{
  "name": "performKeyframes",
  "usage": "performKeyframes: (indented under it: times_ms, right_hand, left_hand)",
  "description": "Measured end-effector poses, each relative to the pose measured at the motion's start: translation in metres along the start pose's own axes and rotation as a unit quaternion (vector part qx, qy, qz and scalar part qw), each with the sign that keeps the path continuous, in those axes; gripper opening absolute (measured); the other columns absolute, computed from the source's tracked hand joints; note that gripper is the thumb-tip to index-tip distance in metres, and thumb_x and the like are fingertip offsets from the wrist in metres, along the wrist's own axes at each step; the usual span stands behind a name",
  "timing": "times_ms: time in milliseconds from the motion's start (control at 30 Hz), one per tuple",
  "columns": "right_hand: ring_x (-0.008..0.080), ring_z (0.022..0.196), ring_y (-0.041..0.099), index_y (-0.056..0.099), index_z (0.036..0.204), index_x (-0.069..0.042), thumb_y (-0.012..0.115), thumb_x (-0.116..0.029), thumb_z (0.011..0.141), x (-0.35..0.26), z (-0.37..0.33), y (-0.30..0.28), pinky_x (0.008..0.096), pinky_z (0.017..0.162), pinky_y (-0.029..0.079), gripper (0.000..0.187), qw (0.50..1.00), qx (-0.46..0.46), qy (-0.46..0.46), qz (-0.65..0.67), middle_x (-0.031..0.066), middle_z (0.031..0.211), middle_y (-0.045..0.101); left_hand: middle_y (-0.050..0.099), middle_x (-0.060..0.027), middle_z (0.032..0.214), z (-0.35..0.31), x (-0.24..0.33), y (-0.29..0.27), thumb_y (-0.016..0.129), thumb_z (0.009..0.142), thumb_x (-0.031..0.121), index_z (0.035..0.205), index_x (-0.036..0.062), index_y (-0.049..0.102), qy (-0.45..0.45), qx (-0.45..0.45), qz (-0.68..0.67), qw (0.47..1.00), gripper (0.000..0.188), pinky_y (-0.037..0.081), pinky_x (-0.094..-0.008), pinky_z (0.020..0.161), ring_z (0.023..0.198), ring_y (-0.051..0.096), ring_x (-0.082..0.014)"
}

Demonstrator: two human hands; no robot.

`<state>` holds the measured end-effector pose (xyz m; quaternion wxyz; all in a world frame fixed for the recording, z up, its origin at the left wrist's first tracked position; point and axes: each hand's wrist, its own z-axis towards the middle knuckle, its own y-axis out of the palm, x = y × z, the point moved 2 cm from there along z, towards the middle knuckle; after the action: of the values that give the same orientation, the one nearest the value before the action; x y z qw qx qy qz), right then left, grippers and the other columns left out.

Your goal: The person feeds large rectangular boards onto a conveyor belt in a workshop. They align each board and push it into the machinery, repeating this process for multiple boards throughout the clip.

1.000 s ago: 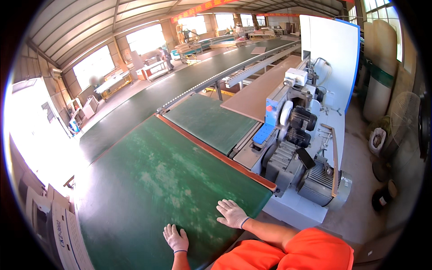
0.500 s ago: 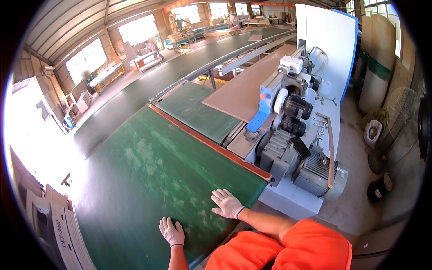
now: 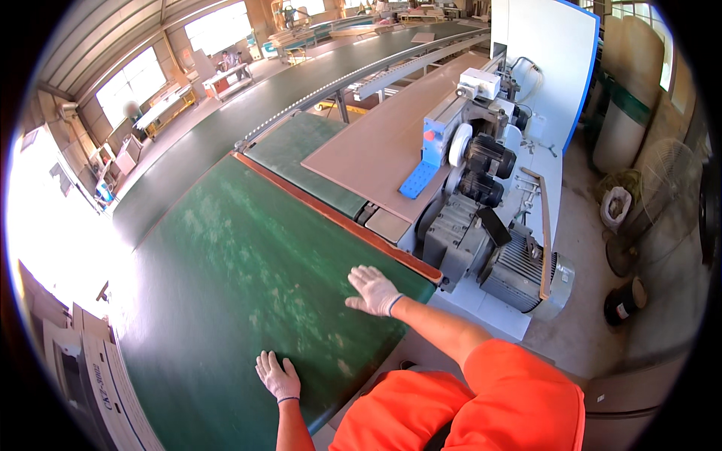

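In a pale glove, my left hand (image 3: 278,376) lies open over the green conveyor belt (image 3: 210,286), with its fingers stretched out. My right hand (image 3: 373,292), also gloved and open, is farther ahead on the right part of the belt. Both appear to rest on the surface, and neither holds anything. Ahead of my right hand, beyond a reddish-brown edge strip (image 3: 331,213), a long brown board (image 3: 383,150) lies beside the edge-working machine. Its near corner overhangs a smaller green belt (image 3: 301,146).
The machine's motors (image 3: 489,161) and blue perforated plate (image 3: 420,180) stand at the right, with tools (image 3: 529,197) on its white bed. A roller-edged conveyor (image 3: 301,83) runs toward the back. A standing fan (image 3: 665,188) is far right. One person (image 3: 228,62) is in the background.
The brown board has moved nearer and leftward relative to the machine, reaching farther over the smaller belt. My right hand has moved forward; the view has shifted slightly. Both hands stay open.
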<state>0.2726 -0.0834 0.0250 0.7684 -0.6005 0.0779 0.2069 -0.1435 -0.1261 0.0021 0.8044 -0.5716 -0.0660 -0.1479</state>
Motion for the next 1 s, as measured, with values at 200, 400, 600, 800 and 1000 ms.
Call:
performKeyframes:
  times_ms: [200,400,600,800,1000]
  right_hand:
    - [0.0449,0.163,0.033,0.041,0.165,0.006,0.05,-0.074,0.106,0.049,0.041,-0.021,0.0545,0.136,0.023,0.1,0.998,0.005,0.033,-0.057,0.0281,0.174,0.039]
    - [0.0432,0.168,0.024,0.033,0.17,0.006,0.043,-0.08,0.106,0.077,0.075,-0.028,0.0521,0.138,0.019,0.107,0.993,-0.047,0.064,-0.082,0.0271,0.179,0.029]
    - [0.0399,0.169,0.021,0.032,0.171,0.004,0.04,-0.081,0.106,0.082,0.087,-0.023,0.0498,0.139,0.017,0.107,0.99,-0.096,0.042,-0.097,0.024,0.181,0.026]
    - [0.0382,0.17,0.021,0.033,0.171,0.003,0.04,-0.08,0.106,0.08,0.092,-0.021,0.0488,0.139,0.017,0.106,0.99,-0.098,0.025,-0.103,0.0225,0.181,0.027]
    - [0.0372,0.17,0.021,0.034,0.171,0.003,0.044,-0.079,0.105,0.086,0.095,-0.028,0.0479,0.139,0.016,0.106,0.989,-0.099,0.023,-0.105,0.0218,0.182,0.027]
  left_hand:
    - [0.057,-0.0259,0.161,-0.005,0.004,0.0,0.064,0.104,0.03,0.143,-0.0039,0.066,-0.014,0.0,0.008,1.0,0.052,0.03,-0.0572,0.132,0.154,0.045,-0.0477]
    - [0.057,-0.027,0.16,-0.009,0.009,0.0,0.067,0.103,0.029,0.142,-0.0035,0.067,-0.035,0.01,0.01,0.999,0.051,0.029,-0.0584,0.132,0.155,0.046,-0.0475]
    - [0.057,-0.027,0.16,-0.003,0.015,0.003,0.066,0.103,0.03,0.142,-0.0038,0.067,-0.044,0.015,0.018,0.999,0.052,0.029,-0.0583,0.133,0.154,0.046,-0.0476]
    - [0.058,-0.0268,0.159,0.02,0.015,0.012,0.066,0.104,0.029,0.143,-0.0041,0.066,-0.048,0.025,0.026,0.998,0.051,0.029,-0.058,0.132,0.154,0.047,-0.0473]
    - [0.057,-0.0261,0.161,0.036,0.022,0.024,0.068,0.103,0.031,0.143,-0.0035,0.066,-0.058,0.014,0.015,0.998,0.053,0.029,-0.0577,0.132,0.155,0.045,-0.0468]
